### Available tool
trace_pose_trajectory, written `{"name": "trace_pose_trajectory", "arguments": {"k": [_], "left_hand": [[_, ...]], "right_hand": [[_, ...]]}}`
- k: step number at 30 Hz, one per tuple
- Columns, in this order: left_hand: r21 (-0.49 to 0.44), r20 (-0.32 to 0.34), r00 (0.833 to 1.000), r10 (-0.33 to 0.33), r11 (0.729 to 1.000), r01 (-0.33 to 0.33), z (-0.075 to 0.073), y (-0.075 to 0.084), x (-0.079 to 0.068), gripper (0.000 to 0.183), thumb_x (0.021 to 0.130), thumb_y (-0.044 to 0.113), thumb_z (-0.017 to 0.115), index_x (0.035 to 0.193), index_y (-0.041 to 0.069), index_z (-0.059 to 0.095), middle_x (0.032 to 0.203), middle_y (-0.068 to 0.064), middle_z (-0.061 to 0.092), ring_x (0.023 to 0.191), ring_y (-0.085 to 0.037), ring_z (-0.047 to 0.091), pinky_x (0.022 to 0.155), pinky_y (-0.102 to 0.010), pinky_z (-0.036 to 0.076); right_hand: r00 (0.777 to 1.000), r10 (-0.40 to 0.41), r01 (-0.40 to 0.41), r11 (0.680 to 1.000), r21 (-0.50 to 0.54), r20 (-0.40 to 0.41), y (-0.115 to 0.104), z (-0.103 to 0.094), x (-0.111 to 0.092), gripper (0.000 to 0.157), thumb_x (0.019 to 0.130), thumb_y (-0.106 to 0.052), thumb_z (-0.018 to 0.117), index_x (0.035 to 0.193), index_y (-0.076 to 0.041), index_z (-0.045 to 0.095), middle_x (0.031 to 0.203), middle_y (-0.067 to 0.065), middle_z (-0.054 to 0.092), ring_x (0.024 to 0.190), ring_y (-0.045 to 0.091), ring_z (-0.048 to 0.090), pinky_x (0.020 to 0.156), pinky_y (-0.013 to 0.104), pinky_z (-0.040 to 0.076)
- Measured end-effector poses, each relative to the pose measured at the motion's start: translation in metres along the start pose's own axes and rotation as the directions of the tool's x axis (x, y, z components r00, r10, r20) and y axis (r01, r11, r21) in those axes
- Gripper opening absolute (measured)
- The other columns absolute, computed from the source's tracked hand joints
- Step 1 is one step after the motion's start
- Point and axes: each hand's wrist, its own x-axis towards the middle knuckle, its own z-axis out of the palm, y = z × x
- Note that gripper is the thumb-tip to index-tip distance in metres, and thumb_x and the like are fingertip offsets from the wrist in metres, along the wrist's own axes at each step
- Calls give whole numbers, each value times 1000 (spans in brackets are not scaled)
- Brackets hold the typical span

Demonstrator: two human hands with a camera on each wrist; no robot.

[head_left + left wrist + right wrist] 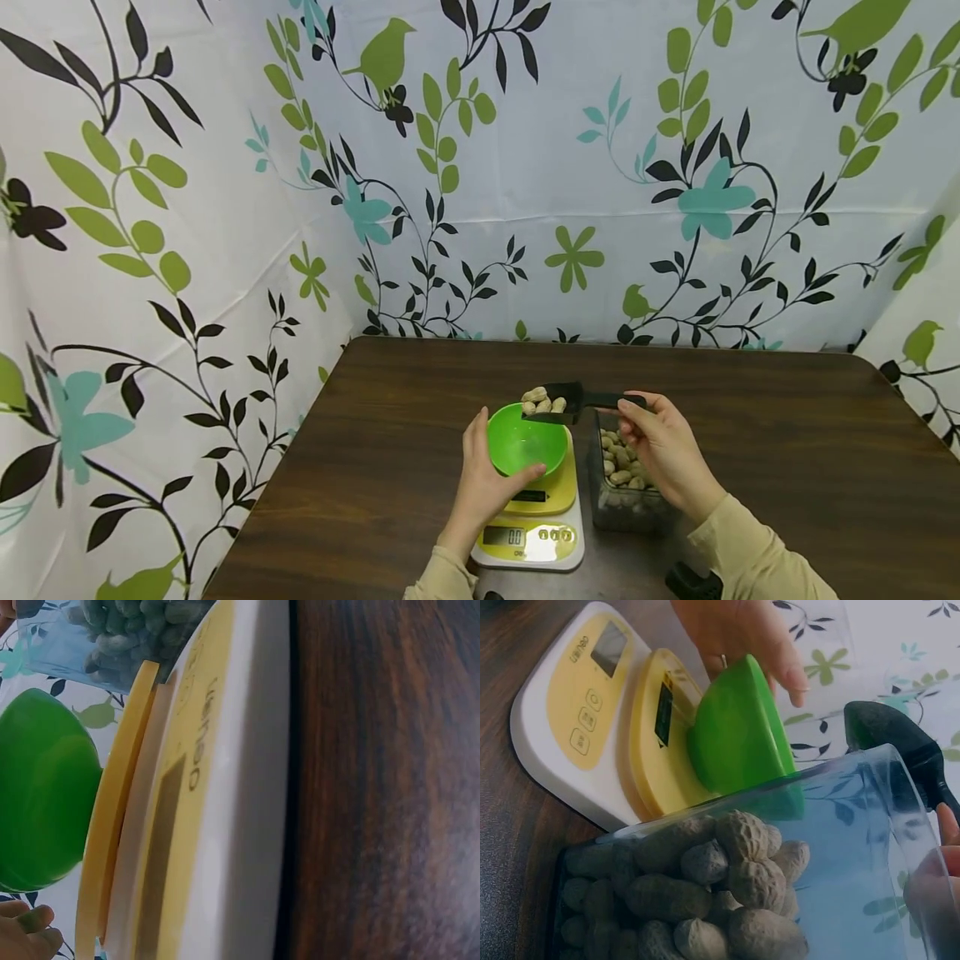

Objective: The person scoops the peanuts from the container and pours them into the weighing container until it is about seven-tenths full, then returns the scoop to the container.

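Note:
My right hand [660, 446] grips the handle of a black scoop [576, 400], which holds several unshelled peanuts [542, 403] over the back rim of a green bowl [521, 446]. The bowl sits on the yellow platform of a kitchen scale [528, 546], its display showing 0.0. Beside the bowl's left side is my left hand [483, 479], fingers extended upward and thumb reaching across the front of the bowl. In the right wrist view the scoop [889, 731] appears beyond the wall of the clear peanut container, and my left hand [742, 637] is behind the bowl.
A clear container [630, 510] of unshelled peanuts [621, 467] stands just right of the scale, under my right hand. A black object [692, 582] lies at the front near my right sleeve. Patterned cloth [480, 192] hangs behind the dark wooden table [360, 467].

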Motion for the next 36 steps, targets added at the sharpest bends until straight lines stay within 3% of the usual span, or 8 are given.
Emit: {"name": "trace_pose_trajectory", "arguments": {"k": [10,16,22,28,32,36], "left_hand": [[21,69,996,-55,998,53,2,-2,-5,117,62,56,80,151,21,11,149,-13,25,130,-36,40,95,-55,43],[51,88,995,-55,997,51,2,-1,-2,119,60,58,80,151,23,12,148,-13,28,130,-35,40,96,-54,43],[63,93,995,-44,997,38,0,1,1,118,62,58,79,151,21,12,148,-13,29,130,-34,40,97,-55,41],[65,85,996,-40,997,35,0,0,2,117,62,57,79,151,21,12,148,-14,29,131,-34,39,98,-56,40],[63,82,996,-42,997,37,0,-1,1,118,61,58,79,151,21,12,147,-14,30,130,-33,40,98,-55,41],[53,77,996,-44,998,40,1,-2,1,119,61,58,80,151,20,12,147,-15,29,130,-34,39,98,-55,40]], "right_hand": [[999,34,-34,997,-74,1,6,2,0,35,95,-26,54,117,-8,33,80,-6,48,70,5,45,69,20,41],[1000,26,-24,985,-170,9,5,3,1,39,95,-30,54,118,-7,32,83,-6,51,74,6,49,74,21,46],[999,21,-12,957,-288,30,3,5,3,44,95,-33,54,121,-4,33,87,-1,53,76,10,50,77,26,46],[998,11,14,898,-440,54,1,9,3,50,92,-38,56,125,-6,36,91,6,60,87,21,55,76,32,47],[998,-7,37,888,-458,65,1,10,1,50,92,-39,57,125,-7,37,85,4,60,86,23,56,73,33,47],[999,-38,51,879,-474,37,0,10,1,47,93,-37,56,124,-7,39,91,5,63,85,19,57,75,33,48]]}}
